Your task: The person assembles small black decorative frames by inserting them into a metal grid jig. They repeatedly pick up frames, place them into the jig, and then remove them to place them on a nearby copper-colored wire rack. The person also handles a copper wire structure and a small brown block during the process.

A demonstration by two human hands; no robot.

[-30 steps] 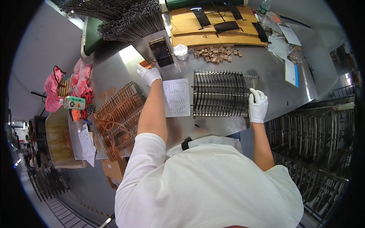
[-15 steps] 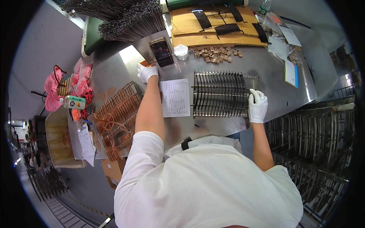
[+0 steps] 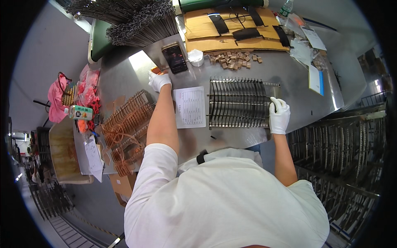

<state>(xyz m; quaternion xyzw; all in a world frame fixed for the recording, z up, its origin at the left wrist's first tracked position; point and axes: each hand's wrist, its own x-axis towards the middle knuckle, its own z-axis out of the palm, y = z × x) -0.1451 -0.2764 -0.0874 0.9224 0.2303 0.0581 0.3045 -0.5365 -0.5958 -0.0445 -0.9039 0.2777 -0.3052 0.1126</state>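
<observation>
My left hand (image 3: 159,81), in a white glove, is closed around a small orange object (image 3: 156,70) at the far left of the metal table; its kind is not clear. A white glove also covers my right hand (image 3: 280,115), whose fingers close on the right end of a metal rack (image 3: 273,84). Dark, slightly curved strips (image 3: 237,108) stand in a row across this rack. Between my arms, left of the rack, lies a printed sheet of paper (image 3: 190,107). A phone (image 3: 175,58) leans upright just beyond my left hand.
Copper-coloured racked parts (image 3: 128,118) lie left of my forearm, near a bottle (image 3: 80,112). Small tan blocks (image 3: 232,60) and a white tub (image 3: 196,58) sit behind the rack. Cardboard with black pieces (image 3: 202,29) and bundled wire hooks (image 3: 142,27) are at the back.
The whole view has shifted very slightly. Both hands stay in the same places, with no visible change in what they touch.
</observation>
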